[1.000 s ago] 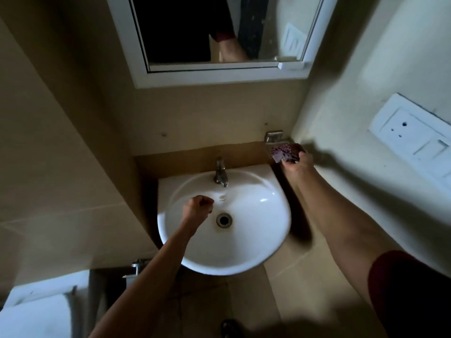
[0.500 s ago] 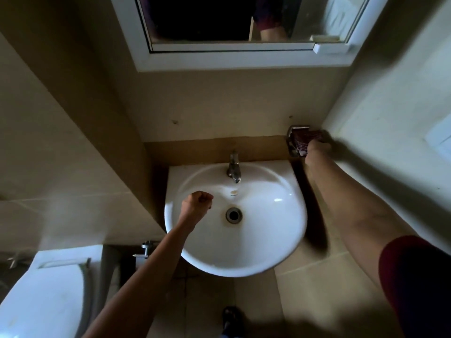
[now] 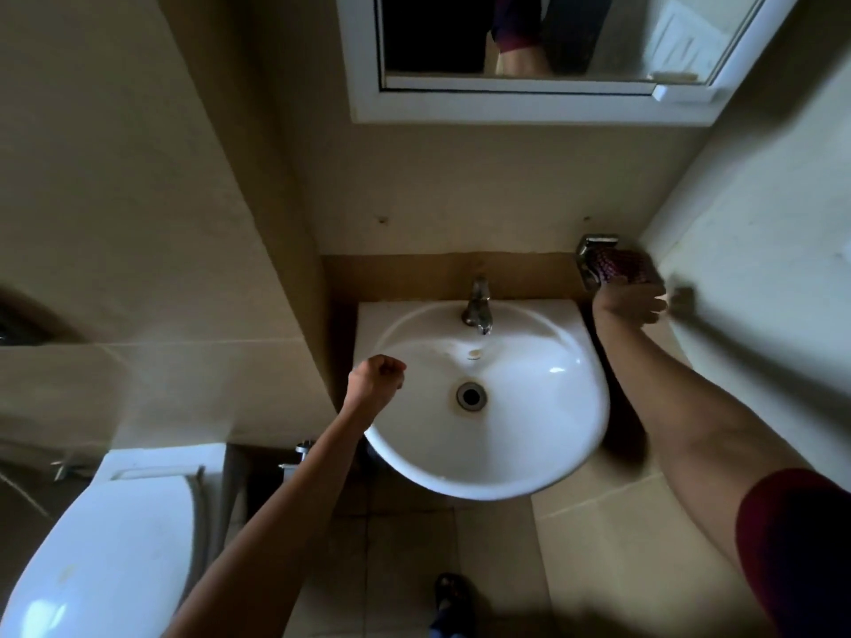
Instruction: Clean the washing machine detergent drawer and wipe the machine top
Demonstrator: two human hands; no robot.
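Left hand: we see it curled into a fist, holding nothing, above the left side of the white sink.
Right hand: raised in the wall corner, just below the cloth; it is blurred, so we cannot tell its grasp.
Cloth: dark and patterned, on the metal holder, right of the tap.
Toilet: lower left, lid down.

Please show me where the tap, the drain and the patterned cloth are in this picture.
tap (image 3: 477,306), head view, on the middle of its metal body.
drain (image 3: 471,396), head view, on its dark opening.
cloth (image 3: 619,267), head view, on the middle of its patterned surface.
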